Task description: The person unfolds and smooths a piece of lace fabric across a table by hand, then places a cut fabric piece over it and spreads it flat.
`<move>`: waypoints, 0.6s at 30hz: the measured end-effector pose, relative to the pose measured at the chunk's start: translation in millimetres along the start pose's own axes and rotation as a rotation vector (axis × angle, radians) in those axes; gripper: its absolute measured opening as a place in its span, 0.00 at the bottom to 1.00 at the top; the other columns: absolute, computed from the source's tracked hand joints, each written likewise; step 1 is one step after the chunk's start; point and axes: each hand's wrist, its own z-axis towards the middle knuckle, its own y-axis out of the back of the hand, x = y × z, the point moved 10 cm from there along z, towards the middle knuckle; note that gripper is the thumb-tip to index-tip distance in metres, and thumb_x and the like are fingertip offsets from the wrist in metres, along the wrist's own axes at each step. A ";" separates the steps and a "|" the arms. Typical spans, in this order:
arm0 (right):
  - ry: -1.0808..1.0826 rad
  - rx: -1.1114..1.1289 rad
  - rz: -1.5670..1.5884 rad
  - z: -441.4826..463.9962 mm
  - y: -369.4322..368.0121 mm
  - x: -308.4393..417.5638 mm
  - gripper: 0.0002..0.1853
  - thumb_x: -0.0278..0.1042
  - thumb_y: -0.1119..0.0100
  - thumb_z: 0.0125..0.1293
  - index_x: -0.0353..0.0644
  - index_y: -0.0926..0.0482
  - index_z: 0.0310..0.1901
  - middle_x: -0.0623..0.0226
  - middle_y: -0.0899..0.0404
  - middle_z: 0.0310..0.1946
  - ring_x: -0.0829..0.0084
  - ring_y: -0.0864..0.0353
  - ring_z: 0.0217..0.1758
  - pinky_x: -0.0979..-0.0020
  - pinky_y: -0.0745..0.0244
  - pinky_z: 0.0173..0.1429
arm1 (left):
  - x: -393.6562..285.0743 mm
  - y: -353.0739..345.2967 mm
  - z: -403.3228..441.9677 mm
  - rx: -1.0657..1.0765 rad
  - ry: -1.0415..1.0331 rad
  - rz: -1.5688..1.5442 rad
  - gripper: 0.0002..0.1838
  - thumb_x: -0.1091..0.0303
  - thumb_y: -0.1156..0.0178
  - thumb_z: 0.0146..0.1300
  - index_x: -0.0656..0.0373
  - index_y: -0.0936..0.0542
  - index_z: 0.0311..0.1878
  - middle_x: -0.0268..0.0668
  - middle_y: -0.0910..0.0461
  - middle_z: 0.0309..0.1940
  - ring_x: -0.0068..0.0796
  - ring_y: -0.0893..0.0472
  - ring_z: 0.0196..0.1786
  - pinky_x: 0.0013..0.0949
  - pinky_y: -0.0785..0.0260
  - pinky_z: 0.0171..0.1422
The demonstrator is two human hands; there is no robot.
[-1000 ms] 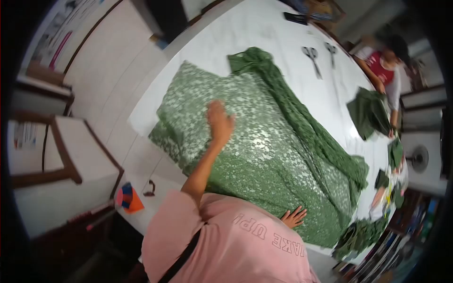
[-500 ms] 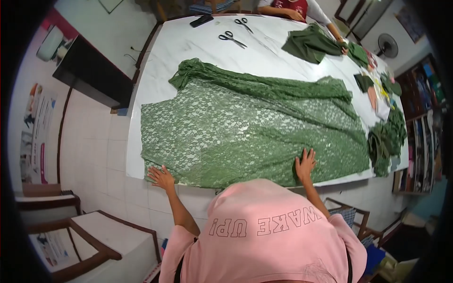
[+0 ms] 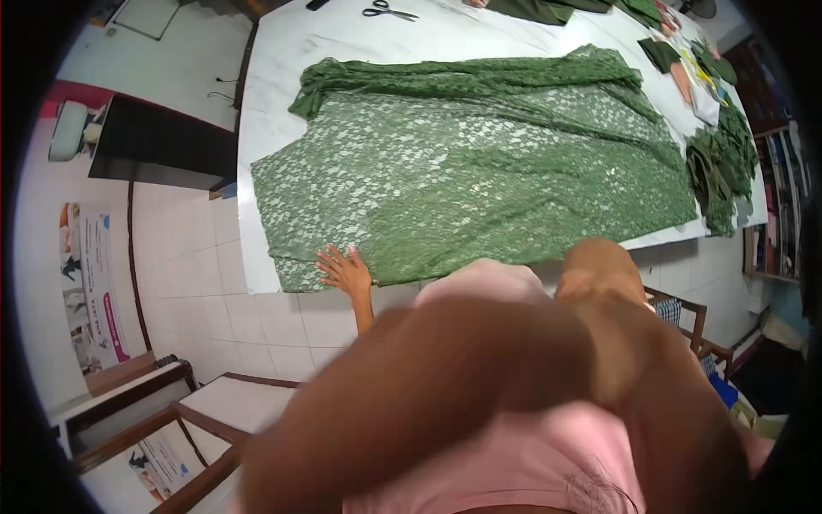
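A large piece of green lace fabric (image 3: 445,163) lies spread over the white table, its far edge bunched into a thick fold. My left hand (image 3: 345,272) rests flat on the near left corner of the lace, fingers spread. My right hand (image 3: 522,360) is raised very close to the camera, large and blurred, covering much of the pink shirt (image 3: 548,463). What its fingers do cannot be made out.
Black scissors (image 3: 390,12) lie at the far side of the white table (image 3: 274,64). Dark green cloth (image 3: 522,8) is at the far edge. Crumpled green fabric (image 3: 723,171) and scraps (image 3: 685,81) sit on the right. Wooden chairs (image 3: 205,420) stand below.
My right hand has left the lace and come up close to the camera. My left hand stays on the lace near its corner. The view has tilted downward.
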 end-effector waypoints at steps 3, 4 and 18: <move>-0.035 0.008 -0.003 -17.3 18.2 4.7 0.27 0.55 0.62 0.64 0.41 0.34 0.55 0.48 0.32 0.46 0.60 0.32 0.52 0.59 0.34 0.53 | 5.2 -6.6 -3.5 0.019 -0.039 -0.014 0.32 0.45 0.66 0.65 0.49 0.54 0.68 0.42 0.62 0.69 0.50 0.66 0.70 0.62 0.74 0.65; -0.047 0.015 0.000 -18.8 16.6 3.9 0.28 0.55 0.62 0.64 0.41 0.35 0.55 0.48 0.32 0.46 0.60 0.32 0.52 0.59 0.34 0.53 | 8.1 -8.5 -4.1 0.029 -0.037 -0.016 0.32 0.45 0.66 0.65 0.49 0.54 0.68 0.42 0.62 0.69 0.50 0.66 0.70 0.62 0.74 0.65; -0.065 0.149 0.000 -20.3 12.5 12.6 0.29 0.55 0.59 0.62 0.39 0.37 0.56 0.52 0.34 0.48 0.62 0.34 0.53 0.61 0.36 0.54 | 9.8 -9.7 4.1 0.048 -0.005 0.076 0.31 0.45 0.69 0.65 0.46 0.57 0.68 0.37 0.68 0.69 0.48 0.69 0.70 0.63 0.76 0.65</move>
